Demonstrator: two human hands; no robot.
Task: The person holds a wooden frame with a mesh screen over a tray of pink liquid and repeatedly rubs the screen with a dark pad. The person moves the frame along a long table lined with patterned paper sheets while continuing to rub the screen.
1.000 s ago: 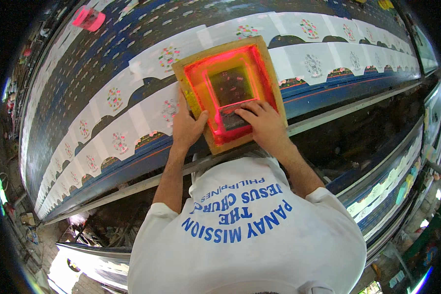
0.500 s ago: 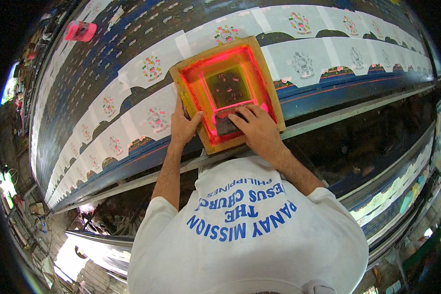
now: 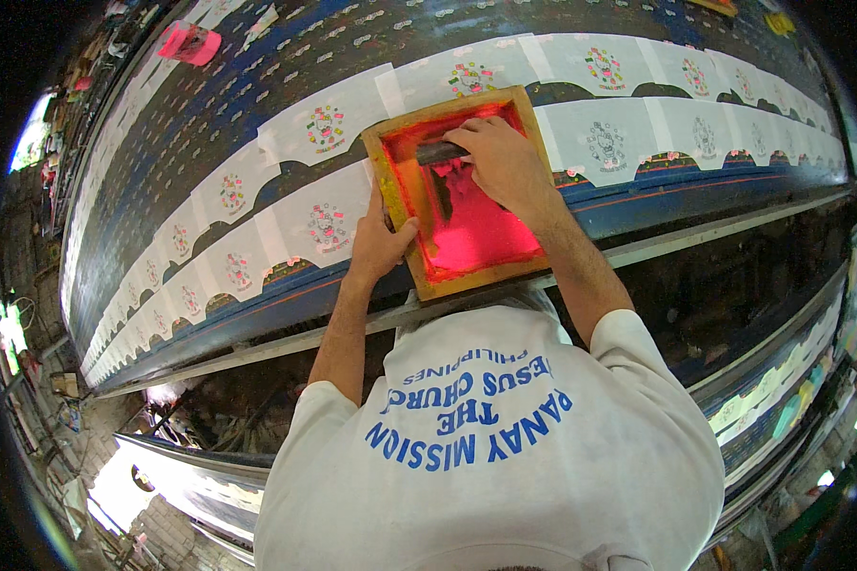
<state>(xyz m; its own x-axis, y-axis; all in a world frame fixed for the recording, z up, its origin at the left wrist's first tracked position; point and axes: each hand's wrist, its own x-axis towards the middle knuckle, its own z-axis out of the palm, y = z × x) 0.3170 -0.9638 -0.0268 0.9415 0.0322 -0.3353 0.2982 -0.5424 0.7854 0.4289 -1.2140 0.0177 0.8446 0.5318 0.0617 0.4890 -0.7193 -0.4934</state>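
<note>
A: How does your wooden frame (image 3: 481, 276) sit?
B: Over the tabletop (image 3: 638, 200), in line with the nearer row of white sheets (image 3: 600, 157), turned a little so its far right corner reaches farther from you. Its rim is smeared yellow on the left and stained red inside.
A: And your scraper (image 3: 440, 152)?
B: A dark bar, crosswise inside the frame's far end, its right end hidden.
A: The ink (image 3: 476, 224)?
B: Bright pink, spread below the scraper, ragged at the top, beside a dark patch.
</note>
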